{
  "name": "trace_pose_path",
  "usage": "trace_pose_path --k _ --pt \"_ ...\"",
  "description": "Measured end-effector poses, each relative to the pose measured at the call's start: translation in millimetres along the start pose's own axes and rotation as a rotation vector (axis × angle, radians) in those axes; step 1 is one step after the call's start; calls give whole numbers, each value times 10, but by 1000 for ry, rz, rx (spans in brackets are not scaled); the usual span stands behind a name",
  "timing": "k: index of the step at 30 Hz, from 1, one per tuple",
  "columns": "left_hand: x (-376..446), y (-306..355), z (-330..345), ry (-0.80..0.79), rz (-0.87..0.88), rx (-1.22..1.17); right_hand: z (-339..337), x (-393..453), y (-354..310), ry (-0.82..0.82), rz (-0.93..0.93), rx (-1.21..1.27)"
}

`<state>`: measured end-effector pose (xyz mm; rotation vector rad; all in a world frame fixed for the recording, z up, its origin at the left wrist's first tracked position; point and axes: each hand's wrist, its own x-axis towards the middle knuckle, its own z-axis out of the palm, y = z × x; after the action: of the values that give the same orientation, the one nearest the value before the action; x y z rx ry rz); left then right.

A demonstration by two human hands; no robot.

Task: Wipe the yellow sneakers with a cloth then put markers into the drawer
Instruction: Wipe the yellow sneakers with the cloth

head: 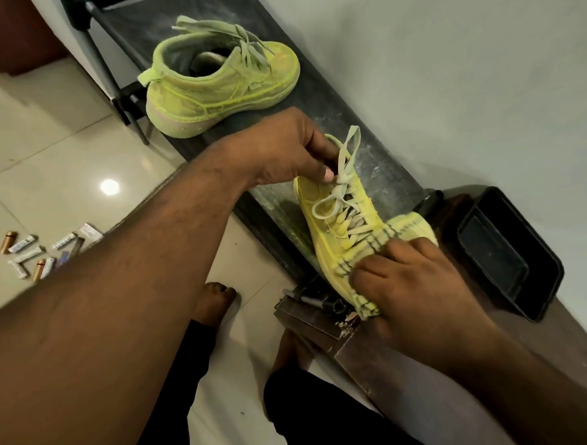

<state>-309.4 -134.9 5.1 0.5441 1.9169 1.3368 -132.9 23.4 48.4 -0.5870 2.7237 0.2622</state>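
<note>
Two yellow sneakers sit on a dusty dark bench [377, 170]. The far sneaker [220, 80] stands alone, its heel toward me. My left hand [295, 147] grips the collar of the near sneaker [336, 216] with curled fingers. My right hand [411, 284] presses a yellow checked cloth [405, 231] onto that shoe's toe, fingers curled over the cloth. Several markers [38, 252] lie scattered on the tiled floor at the left. An open drawer [310, 310] below the shoe holds a dark marker [306, 300].
A black tray [511, 255] rests on the brown cabinet top [563, 344] at the right. A pale wall runs behind the bench. My bare feet stand on the glossy floor tiles [60, 142]. A black metal frame leg [107, 72] stands left of the bench.
</note>
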Motion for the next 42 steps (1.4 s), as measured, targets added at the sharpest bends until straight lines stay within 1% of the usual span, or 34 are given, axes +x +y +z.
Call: trace_pose_path --k 2,4,6,7,8,11,14,17,18,21,23,24,26,28,29,32,33,35,39,40,42 --pt "10 -10 -2 -8 27 23 -134 6 29 12 15 -18" --pt "36 -18 4 2 38 48 -253 104 -10 69 9 -35" --pt "59 -24 18 20 55 49 -269 280 -122 122 -27 -111" --pt "67 -29 24 34 62 55 -220 385 -190 130 -59 -164" --pt "70 -35 30 49 65 67 -157 494 -256 103 -79 -223" --pt "70 -56 34 65 55 104 -70 689 -424 -127 -80 -343" --pt "61 -83 15 50 56 119 -75 595 -583 -387 -142 -300" --pt "61 -77 4 55 45 154 -95 408 -629 -516 -151 -258" --pt "64 -71 9 54 46 164 -110 391 -629 -491 -151 -247" --pt "68 -43 26 49 52 192 -153 503 -597 -279 -211 -287" --pt "54 -41 30 29 81 214 -211 638 -542 -168 -201 -321" --pt "40 -42 31 18 104 221 -210 673 -497 -179 -196 -332" --pt "20 -51 27 -11 137 202 -163 615 -365 -134 -204 -354" --pt "28 -69 1 -19 128 202 -117 392 -214 -69 -242 -294" --pt "45 -78 -8 -9 118 212 -92 240 -141 -59 -295 -276" --pt "90 -96 8 8 97 224 -81 -197 121 -95 -500 -276" --pt "89 -88 26 6 98 230 -113 -263 206 -104 -537 -281" --pt "86 -59 67 0 95 247 -189 -259 298 -94 -544 -281" --pt "94 -17 122 15 73 256 -52 93 85 43 -513 -303" --pt "98 -27 131 15 73 262 21 181 -1 47 -502 -312" --pt "95 -61 131 3 80 283 101 219 -96 -18 -477 -338"
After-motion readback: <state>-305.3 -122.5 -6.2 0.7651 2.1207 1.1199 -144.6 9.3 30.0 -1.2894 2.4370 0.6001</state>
